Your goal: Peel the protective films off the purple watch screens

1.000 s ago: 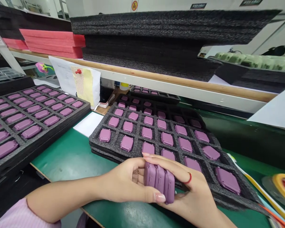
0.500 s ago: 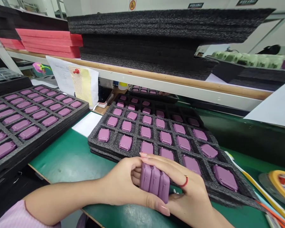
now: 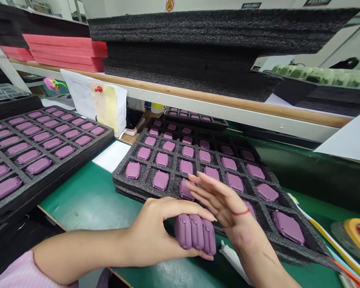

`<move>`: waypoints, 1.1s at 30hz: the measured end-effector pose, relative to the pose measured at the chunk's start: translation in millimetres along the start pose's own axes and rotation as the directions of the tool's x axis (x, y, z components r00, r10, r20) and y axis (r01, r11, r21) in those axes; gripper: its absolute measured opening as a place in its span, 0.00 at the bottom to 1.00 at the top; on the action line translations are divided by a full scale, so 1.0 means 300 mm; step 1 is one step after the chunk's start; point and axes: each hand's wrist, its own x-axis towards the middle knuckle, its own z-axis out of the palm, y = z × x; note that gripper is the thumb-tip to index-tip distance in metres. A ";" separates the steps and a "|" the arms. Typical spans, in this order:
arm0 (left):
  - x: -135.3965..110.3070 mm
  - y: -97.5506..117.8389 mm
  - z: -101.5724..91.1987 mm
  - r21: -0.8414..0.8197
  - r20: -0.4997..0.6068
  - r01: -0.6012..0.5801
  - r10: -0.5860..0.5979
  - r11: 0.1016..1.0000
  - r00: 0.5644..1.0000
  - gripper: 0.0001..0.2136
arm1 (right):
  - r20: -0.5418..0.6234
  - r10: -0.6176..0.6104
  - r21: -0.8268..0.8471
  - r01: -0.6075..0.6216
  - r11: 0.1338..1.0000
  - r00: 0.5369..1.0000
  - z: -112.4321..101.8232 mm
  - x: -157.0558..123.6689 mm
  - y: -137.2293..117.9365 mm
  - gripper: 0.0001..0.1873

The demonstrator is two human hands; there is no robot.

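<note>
My left hand (image 3: 156, 234) gripped three purple cases (image 3: 195, 239) stacked edgewise above the green desk (image 3: 90, 200); my right hand (image 3: 222, 200) hovered open, empty, over the foam tray (image 3: 174, 178). Unsupported, the stack could have fanned and slipped.

The right hand (image 3: 225, 200) blurs and covers tray pockets behind it; the tape roll (image 3: 355, 236) runs off the right edge

At the frame's lower centre, the left hand (image 3: 156, 234) grips a stack of three cases (image 3: 195, 239) just before the middle foam tray (image 3: 174, 176). The right hand (image 3: 220, 198) hovers flat above that tray's near edge. Another filled tray (image 3: 33, 188) lies at left; a tape roll (image 3: 355, 236) sits lower right.
</note>
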 end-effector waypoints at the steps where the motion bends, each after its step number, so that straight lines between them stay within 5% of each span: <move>1: 0.000 -0.003 0.001 0.027 -0.006 -0.049 0.049 0.998 0.999 0.16 | 0.007 0.080 0.091 -0.081 0.993 0.997 0.000 0.002 0.010 0.36; 5: 0.005 -0.013 0.005 0.104 0.005 -0.166 0.167 0.981 0.986 0.14 | 0.132 0.227 0.226 -0.253 0.941 0.965 0.010 0.013 0.023 0.45; 8: 0.003 -0.018 0.004 0.128 0.015 -0.190 0.189 0.973 0.982 0.12 | 0.149 0.197 0.172 -0.222 0.960 0.969 0.037 0.016 0.001 0.50; 11: -0.009 -0.021 0.002 0.082 0.029 -0.155 0.153 0.984 0.988 0.11 | 0.038 0.121 0.089 -0.124 0.988 0.992 0.066 0.014 -0.014 0.55; 13: -0.020 -0.022 0.002 0.000 0.011 -0.085 0.085 0.996 0.996 0.23 | -0.053 0.033 0.004 -0.033 0.999 0.998 0.074 0.010 -0.013 0.55; 15: -0.024 -0.020 0.004 -0.170 0.019 0.055 -0.052 0.984 0.998 0.47 | -0.122 -0.047 -0.108 0.034 0.994 0.991 0.071 0.006 -0.007 0.56; 17: -0.018 -0.016 0.008 -0.392 0.120 0.260 -0.231 0.882 0.965 0.60 | -0.151 -0.120 -0.199 0.089 0.976 0.981 0.061 0.001 0.000 0.56; 20: 0.003 -0.011 0.013 -0.544 0.297 0.464 -0.357 0.699 0.886 0.43 | -0.126 -0.192 -0.251 0.156 0.955 0.973 0.047 0.000 0.008 0.55; 23: 0.019 -0.011 0.015 -0.544 0.309 0.480 -0.368 0.688 0.877 0.24 | -0.101 -0.208 -0.266 0.175 0.948 0.973 0.044 0.005 0.009 0.54; 29: 0.017 -0.026 0.022 -0.568 0.278 0.473 -0.385 0.674 0.880 0.23 | -0.072 -0.237 -0.331 0.200 0.922 0.969 0.061 0.006 0.013 0.52; 33: 0.009 -0.030 0.034 -0.470 0.192 0.462 -0.423 0.752 0.885 0.22 | -0.053 -0.211 -0.370 0.177 0.912 0.976 0.065 0.002 0.024 0.52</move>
